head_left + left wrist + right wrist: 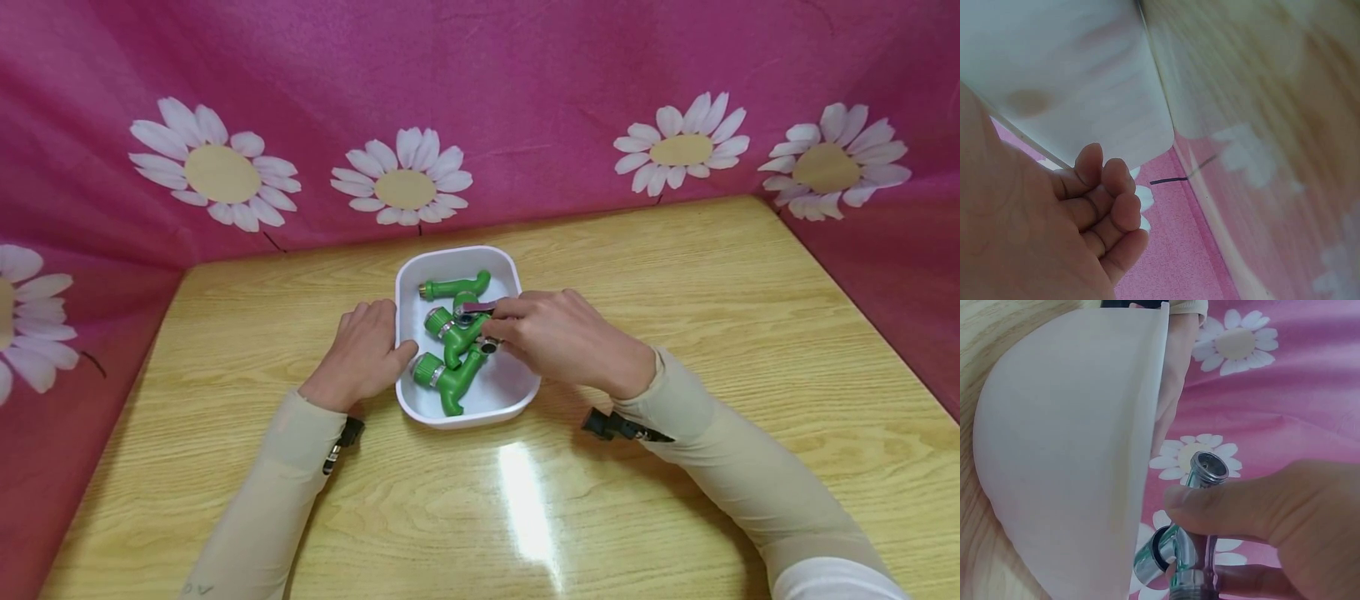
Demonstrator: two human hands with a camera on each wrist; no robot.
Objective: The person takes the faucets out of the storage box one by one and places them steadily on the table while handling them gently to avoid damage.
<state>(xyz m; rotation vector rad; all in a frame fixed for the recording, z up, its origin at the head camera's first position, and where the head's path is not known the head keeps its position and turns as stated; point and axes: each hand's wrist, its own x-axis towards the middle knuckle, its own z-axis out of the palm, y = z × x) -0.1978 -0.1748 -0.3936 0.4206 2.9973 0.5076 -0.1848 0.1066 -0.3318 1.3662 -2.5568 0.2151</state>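
Note:
My right hand (558, 337) reaches over the right rim of a white plastic tub (465, 421) and holds a shiny chrome tap (1207, 467) between thumb and fingers. In the right wrist view the tap's open threaded end points up past the thumb, above the tub's rim. Several green plastic taps (453, 385) with ribbed knobs lie inside the tub, partly under the chrome one. At the tub's left side, my left hand (356, 354) holds the rim, its thumb over the inside and its fingers (1125, 212) bent along the outer wall.
The tub stands on a glossy wood-grain table (637, 517). A pink cloth (525, 108) with white daisies hangs behind and at both sides of it. Small black cameras (600, 423) are strapped under both wrists.

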